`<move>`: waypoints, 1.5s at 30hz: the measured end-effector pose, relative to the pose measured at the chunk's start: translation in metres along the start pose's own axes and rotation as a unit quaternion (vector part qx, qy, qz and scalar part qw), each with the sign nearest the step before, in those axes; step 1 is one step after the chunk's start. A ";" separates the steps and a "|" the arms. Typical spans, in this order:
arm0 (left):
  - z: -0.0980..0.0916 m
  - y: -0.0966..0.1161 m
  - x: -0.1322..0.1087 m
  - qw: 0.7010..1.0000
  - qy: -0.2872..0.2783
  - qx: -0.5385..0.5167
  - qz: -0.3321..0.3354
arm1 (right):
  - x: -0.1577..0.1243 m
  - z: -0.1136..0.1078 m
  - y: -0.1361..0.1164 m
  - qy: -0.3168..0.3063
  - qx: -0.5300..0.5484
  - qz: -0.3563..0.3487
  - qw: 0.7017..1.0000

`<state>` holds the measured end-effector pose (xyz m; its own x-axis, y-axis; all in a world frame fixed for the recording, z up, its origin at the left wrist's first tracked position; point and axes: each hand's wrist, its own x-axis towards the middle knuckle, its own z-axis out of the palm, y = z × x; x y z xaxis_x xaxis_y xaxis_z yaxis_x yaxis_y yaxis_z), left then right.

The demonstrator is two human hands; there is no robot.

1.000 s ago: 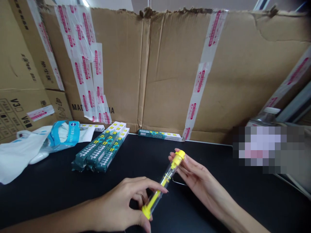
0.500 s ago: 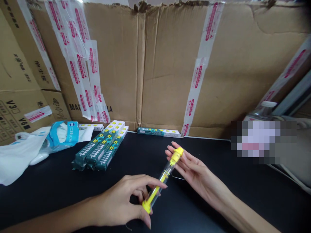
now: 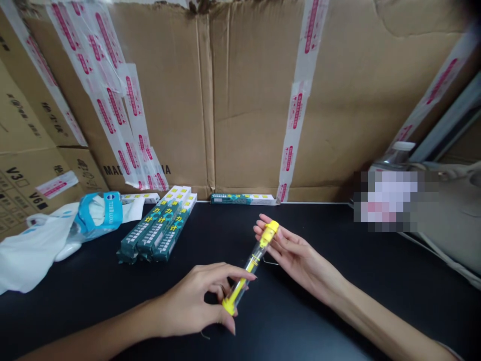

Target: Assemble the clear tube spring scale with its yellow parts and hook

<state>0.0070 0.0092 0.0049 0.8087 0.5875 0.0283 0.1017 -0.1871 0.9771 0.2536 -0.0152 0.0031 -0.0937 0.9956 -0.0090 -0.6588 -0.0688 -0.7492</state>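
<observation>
A clear plastic tube with yellow ends (image 3: 251, 263), a spring scale, lies slantwise between my two hands above the black table (image 3: 338, 240). My left hand (image 3: 199, 303) pinches its lower yellow end between thumb and fingers. My right hand (image 3: 291, 253) holds the upper yellow cap against its fingers, palm turned up. A thin metal hook shows beside the right hand's fingers.
Three green and white boxes (image 3: 158, 230) lie side by side to the left, a further one (image 3: 244, 199) against the cardboard wall (image 3: 244, 100). A white bag and blue packet (image 3: 95, 213) sit far left. A bottle (image 3: 394, 153) stands at right.
Both hands and the tube hold the same pose. The camera view has tilted down slightly, so everything sits higher and a little smaller in the frame.
</observation>
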 end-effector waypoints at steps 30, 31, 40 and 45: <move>-0.004 0.010 0.001 0.997 -0.028 -0.027 -0.064 | -0.003 0.003 -0.004 0.037 -0.005 0.007 0.999; -0.003 0.010 0.001 0.997 -0.030 -0.026 -0.062 | -0.003 0.003 -0.004 0.037 -0.005 0.009 0.999; -0.001 0.012 0.000 0.999 -0.022 -0.020 -0.044 | -0.004 -0.002 -0.001 0.024 -0.012 0.012 1.000; -0.001 0.007 0.000 0.998 -0.021 -0.015 -0.052 | -0.002 -0.005 0.004 0.048 0.005 0.015 0.999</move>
<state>0.0073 0.0085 0.0118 0.8183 0.5690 -0.0816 0.1694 -0.1031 0.9801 0.2553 -0.0167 -0.0032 -0.0407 0.9946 -0.0952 -0.6646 -0.0981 -0.7407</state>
